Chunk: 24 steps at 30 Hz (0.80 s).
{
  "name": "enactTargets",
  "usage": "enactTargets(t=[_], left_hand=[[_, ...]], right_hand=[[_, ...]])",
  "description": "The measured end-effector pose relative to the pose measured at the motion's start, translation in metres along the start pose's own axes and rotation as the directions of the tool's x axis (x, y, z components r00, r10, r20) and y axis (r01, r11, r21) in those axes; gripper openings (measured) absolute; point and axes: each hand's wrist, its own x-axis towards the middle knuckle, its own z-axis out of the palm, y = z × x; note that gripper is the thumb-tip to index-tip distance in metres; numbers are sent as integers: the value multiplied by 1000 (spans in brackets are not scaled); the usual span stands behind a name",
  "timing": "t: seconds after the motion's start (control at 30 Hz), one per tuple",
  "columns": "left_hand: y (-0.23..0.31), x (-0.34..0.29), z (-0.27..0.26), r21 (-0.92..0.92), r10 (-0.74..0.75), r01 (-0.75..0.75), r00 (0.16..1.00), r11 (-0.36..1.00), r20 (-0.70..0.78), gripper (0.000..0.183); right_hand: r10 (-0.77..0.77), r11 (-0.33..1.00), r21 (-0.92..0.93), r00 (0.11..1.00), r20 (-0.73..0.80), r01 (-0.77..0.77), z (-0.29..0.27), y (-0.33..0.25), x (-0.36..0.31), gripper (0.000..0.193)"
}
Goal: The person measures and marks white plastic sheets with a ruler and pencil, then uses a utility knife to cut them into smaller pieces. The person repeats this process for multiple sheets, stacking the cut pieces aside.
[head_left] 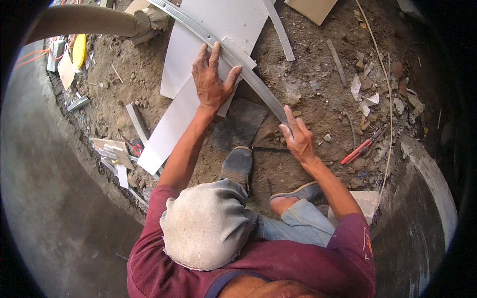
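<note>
A long grey metal channel (253,82) with small holes runs diagonally across a white board (218,20) and a narrower white strip of board (171,124). My left hand (212,82) lies open, thumb and fingers spread, its fingertips touching the channel's near edge over the boards. At the channel's lower right end, my right hand (299,139) is closed around the metal, with the index finger stretched along it. Part of that end is hidden by the fingers. Below the channel, a dark flat sheet (241,121) rests on the soil near my shoe.
Red-handled pliers (358,151) lie on the dirt at the right. Scraps of board and metal (119,156) are piled at the left, near a yellow object (79,50). A thick pole (84,22) juts in at upper left. Concrete walls (44,164) curve along both sides.
</note>
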Motion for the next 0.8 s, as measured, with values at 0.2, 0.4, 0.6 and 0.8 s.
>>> enactTargets(t=[0.2,0.4,0.6,0.8], left_hand=[[-4,3,5,40,21,-21,1000,999,-5,79],[-2,3,4,43,-12,10,1000,999,26,78],[-7,4,3,-145,-3,-7,998,989,-63,85],[41,28,-27,-742,-425,417,884,525,196,80]], right_hand=[[-9,1000,23,1000,5,9,-10,-1,9,64],[45,997,61,998,43,-47,-18,-8,14,55],[96,995,21,994,-51,-95,-13,-5,7,38],[-101,977,-202,982,-159,68,-35,-40,5,46]])
